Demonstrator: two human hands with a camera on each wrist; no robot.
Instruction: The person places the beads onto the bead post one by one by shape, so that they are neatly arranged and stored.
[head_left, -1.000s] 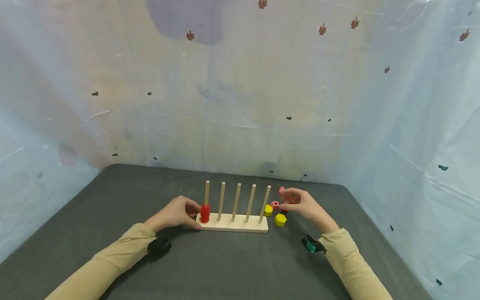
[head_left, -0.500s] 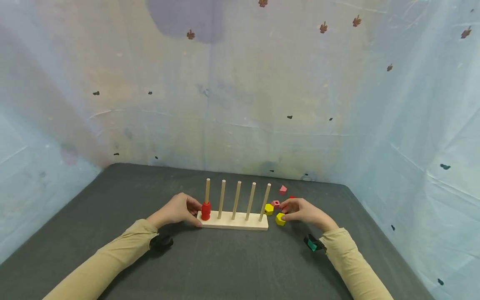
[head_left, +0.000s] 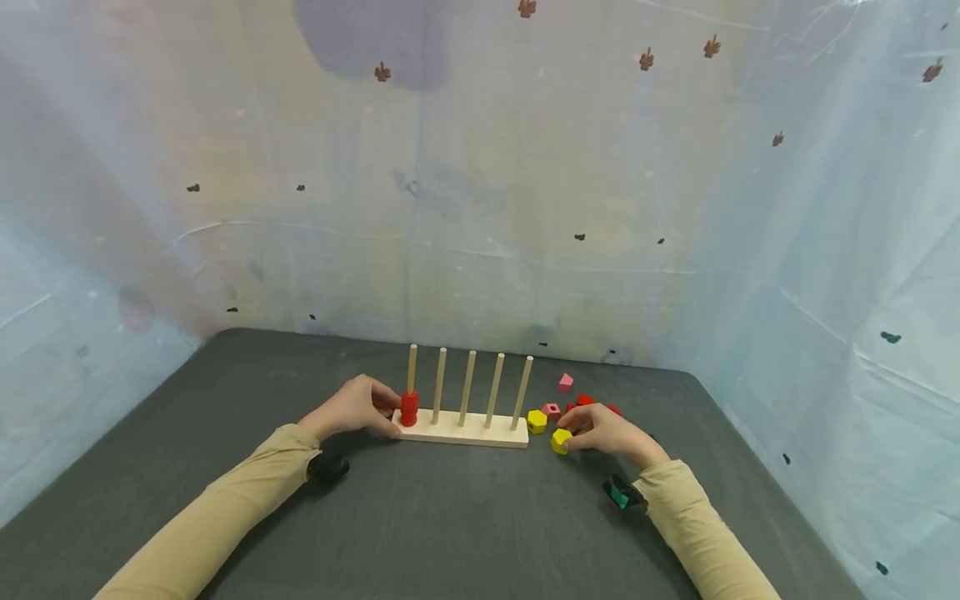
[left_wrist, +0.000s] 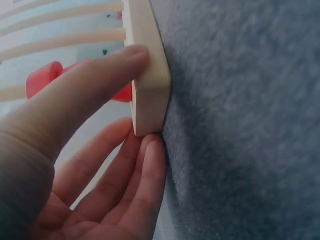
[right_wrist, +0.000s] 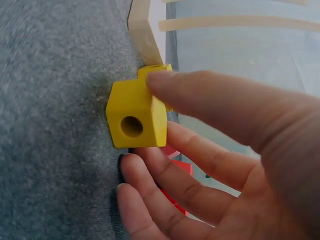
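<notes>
A wooden peg rack [head_left: 465, 429] with several upright pegs stands on the dark table. Red beads [head_left: 408, 409] are stacked on its leftmost peg. My left hand [head_left: 356, 408] grips the rack's left end, thumb on the front face and fingers behind, as the left wrist view shows. To the right of the rack, my right hand [head_left: 607, 433] pinches a yellow hexagonal bead [right_wrist: 135, 115] between thumb and fingers. The hole in this bead faces the right wrist camera. Another yellow bead [head_left: 537, 422] lies close by the rack's right end.
Pink pieces [head_left: 566, 382] and a pink bead with a hole [head_left: 552, 411] lie behind the right hand. Several red pieces [head_left: 585, 401] are partly hidden by it. A pale plastic sheet [head_left: 480, 208] hangs around the table.
My right hand has come forward from the red and pink pieces to the yellow bead and pinches it. The rack, still gripped by my left hand, has shifted slightly away from me.
</notes>
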